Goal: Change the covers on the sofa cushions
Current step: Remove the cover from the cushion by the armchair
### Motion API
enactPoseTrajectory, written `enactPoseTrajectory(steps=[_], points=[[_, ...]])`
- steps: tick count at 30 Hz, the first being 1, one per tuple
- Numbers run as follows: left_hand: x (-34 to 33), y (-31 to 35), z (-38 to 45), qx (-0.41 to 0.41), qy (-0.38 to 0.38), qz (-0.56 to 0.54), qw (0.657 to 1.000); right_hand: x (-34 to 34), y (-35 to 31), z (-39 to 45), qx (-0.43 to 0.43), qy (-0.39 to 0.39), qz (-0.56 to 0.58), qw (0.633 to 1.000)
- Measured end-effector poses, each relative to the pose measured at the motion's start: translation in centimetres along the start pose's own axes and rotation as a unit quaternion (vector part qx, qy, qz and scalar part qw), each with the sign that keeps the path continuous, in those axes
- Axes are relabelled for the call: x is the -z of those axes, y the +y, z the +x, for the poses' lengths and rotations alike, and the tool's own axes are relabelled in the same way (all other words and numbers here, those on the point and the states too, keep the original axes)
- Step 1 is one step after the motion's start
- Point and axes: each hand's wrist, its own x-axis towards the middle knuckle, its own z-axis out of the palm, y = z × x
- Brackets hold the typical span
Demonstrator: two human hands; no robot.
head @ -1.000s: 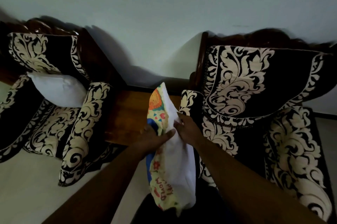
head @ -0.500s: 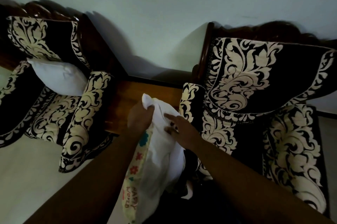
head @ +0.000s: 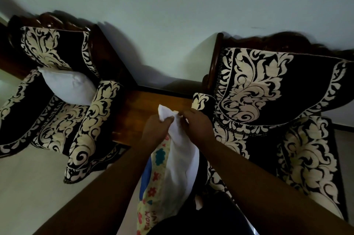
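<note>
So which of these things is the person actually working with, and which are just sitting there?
In use:
- left hand and right hand, both gripping the white cushion
- printed cover, partly round that cushion

Lying about:
- bare white cushion on the left armchair
- right armchair
- wooden side table

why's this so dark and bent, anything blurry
Head view: dim room, arms nearly black; hard shadows fall on the wall behind both chairs; wide-angle lens bows the chairs outward; right chair's top edge is smeared; the hands and white cushion stay fairly sharp.
</note>
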Motion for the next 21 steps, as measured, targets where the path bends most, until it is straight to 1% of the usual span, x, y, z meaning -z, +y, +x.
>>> enactPoseTrajectory(steps=[2,5,8,13,14,18,21], points=[[-0.3,0.1,-0.5,-0.003,-0.012,-0.005,1.000,0.3,0.2,0.0,-0.014,0.002,-0.039,0.999],[-1.0,-0.1,-0.9,-0.032,0.004,0.014,0.999,0.5,0.7,-0.2,-0.017,-0.011,-0.054,0.998],[-1.2,-0.2,-0.8,-0.026,0.010,-0.025,0.999,0.5,1.1,-0.9,-0.008,-0.017,-0.062,0.998],[-1.7,-0.5,-0.9,-0.009,0.023,-0.039,0.999,1.0,1.1,-1.4,-0.025,-0.052,-0.044,0.997],[-1.8,-0.4,-1.0,-0.009,0.023,-0.036,0.999,1.1,1.2,-1.4,-0.032,-0.058,-0.035,0.997],[-2.1,-0.6,-1.2,-0.023,0.031,-0.022,0.999,1.2,1.5,-1.3,-0.082,-0.062,0.080,0.991],[-2.0,-0.2,-1.0,-0.018,0.027,-0.003,0.999,1.0,1.6,-1.3,-0.101,-0.067,0.096,0.988]])
